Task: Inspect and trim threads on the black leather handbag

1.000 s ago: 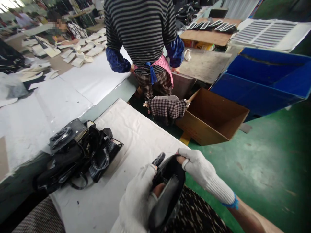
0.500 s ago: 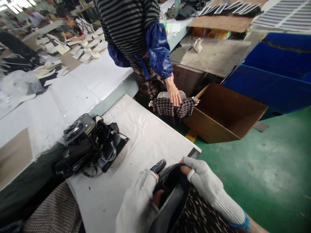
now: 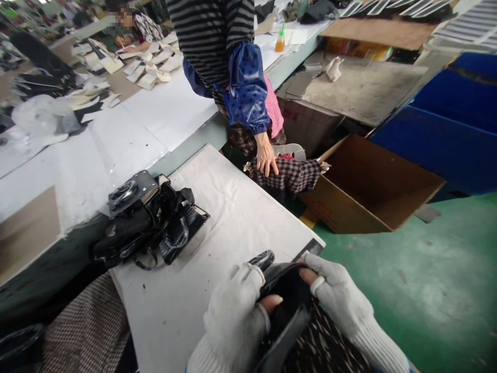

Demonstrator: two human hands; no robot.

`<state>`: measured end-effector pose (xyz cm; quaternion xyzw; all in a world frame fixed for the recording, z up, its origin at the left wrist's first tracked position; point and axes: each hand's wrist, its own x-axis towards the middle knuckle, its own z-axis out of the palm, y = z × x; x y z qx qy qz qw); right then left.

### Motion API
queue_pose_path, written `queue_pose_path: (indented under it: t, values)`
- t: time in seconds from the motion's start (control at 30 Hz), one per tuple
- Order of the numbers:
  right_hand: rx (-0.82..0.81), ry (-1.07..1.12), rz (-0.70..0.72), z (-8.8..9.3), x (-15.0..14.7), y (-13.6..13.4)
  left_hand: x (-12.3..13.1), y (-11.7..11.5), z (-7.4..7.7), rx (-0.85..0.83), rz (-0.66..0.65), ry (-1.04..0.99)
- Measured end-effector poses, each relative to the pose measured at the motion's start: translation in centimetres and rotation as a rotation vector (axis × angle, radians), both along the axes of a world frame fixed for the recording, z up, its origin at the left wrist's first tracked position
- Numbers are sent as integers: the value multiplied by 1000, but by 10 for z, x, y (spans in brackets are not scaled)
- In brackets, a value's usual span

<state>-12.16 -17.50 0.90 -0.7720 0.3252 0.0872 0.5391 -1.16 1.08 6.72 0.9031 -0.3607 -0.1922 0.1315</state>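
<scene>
Black glossy upper (image 3: 289, 284), judged light, soft and pliable: my left hand (image 3: 233, 321) and right hand (image 3: 341, 305) both grip its rim, the soundest hold.

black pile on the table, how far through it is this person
Done: nothing clearly finished shows; the open brown cardboard box on the floor looks empty. In hand: the left hand and right hand, in white knit gloves, both grip one black glossy curved piece at the white table edge. Left: the heap of black glossy pieces lies apart from both hands; whether it is waiting or finished cannot be told.
</scene>
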Motion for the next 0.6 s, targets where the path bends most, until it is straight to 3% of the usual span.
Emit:
queue_pose_path:
  t: [0.17, 0.33, 0.47, 0.6]
  values:
    - [2, -27, -2, -5, -1, -1, -4, 2, -6, -26, 53, -79]
    - [-22, -28, 2, -3, 0, -1, 3, 5, -10, -10, -9, 60]
    - [-42, -20, 21, 3, 4, 0, 6, 2, -6, -1, -65, 85]
    - [-39, -14, 23, 7, 8, 0, 3, -11, 4, 136, 11, 63]
